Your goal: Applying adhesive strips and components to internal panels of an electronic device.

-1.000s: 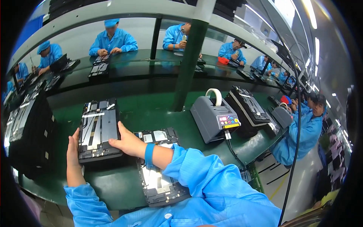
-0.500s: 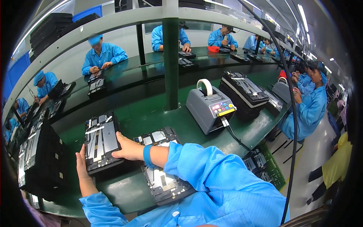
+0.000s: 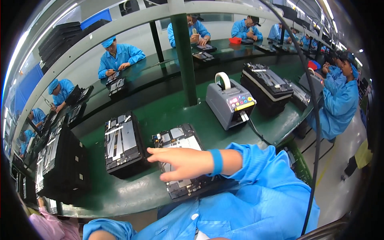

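Leftmost: one tall stack of dark slabs (image 3: 66, 168), its top unit showing silver strips. At the near left rim: one pink sleeve (image 3: 54, 225), another person's; beside it my own left sleeve (image 3: 108, 227), blue. The left hand lies beyond my view; I cannot tell whether it grips anything.

Left of centre, on the green bench (image 3: 132, 194): one low stack (image 3: 125, 140), squarely set and free of any grasp.

Centre, just right of the low stack: one device panel (image 3: 182, 140), flat on the bench, running near to far. Over its middle: my right hand (image 3: 182, 162), fingers spread and pointing left, grasping nothing, a blue band (image 3: 216, 161) at the wrist. From this angle I cannot be sure whether the palm clears the panel or brushes it.

Step in hand, as I judge it: a changeover between units, the low stack let be and the panel within reach. The next move, I judge, calls for a hold on the panel's outer edges, clear of bare parts.

Panel, appearance: uncovered; dark frame, bright silver middle, pale rectangular pieces at the far end, small dark components crowding the near end.

Right: one grey tape dispenser (image 3: 230, 104) with a white roll (image 3: 223, 81) and coloured buttons; beyond it, one further stack (image 3: 268, 82); rightmost, a seated person (image 3: 340, 104) in blue.
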A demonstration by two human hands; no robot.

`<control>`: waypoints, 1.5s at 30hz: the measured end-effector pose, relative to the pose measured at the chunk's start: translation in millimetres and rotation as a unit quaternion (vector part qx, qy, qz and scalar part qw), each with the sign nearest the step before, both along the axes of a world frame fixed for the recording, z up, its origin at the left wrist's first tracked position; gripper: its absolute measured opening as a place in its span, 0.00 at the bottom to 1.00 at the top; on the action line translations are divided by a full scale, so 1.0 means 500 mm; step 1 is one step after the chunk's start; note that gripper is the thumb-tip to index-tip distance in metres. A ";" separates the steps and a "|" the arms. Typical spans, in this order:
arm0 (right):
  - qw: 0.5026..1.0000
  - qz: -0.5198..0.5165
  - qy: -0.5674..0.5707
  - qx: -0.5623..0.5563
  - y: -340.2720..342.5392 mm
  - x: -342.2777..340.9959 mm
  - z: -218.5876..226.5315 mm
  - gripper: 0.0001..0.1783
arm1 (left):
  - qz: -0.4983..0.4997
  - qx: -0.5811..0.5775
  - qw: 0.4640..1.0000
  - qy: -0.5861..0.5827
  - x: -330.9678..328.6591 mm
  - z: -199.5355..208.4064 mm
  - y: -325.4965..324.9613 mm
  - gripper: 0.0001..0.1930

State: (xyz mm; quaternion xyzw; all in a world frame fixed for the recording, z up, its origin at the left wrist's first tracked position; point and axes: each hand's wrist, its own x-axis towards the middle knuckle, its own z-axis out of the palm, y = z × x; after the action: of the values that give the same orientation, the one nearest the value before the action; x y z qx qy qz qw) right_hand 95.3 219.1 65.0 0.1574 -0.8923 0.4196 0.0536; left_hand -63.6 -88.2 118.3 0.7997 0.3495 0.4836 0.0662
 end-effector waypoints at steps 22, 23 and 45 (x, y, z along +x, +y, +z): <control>0.977 -0.137 0.042 -0.160 0.017 0.201 -0.098 0.17 | -0.005 -0.188 0.975 -0.122 0.130 -0.023 -0.101 0.10; 0.977 -0.138 0.053 -0.154 0.018 0.201 -0.100 0.16 | -0.004 -0.190 0.974 -0.120 0.133 -0.018 -0.102 0.10; 0.973 -0.169 0.075 -0.139 0.018 0.210 -0.132 0.12 | -0.019 -0.188 0.968 -0.165 0.190 -0.020 -0.101 0.10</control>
State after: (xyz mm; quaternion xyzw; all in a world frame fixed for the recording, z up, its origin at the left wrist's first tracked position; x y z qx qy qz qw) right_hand 200.4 228.2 -0.8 0.0261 -0.8325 0.5112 0.2120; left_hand 31.4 -138.9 108.1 0.6888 0.4029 0.5331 0.2811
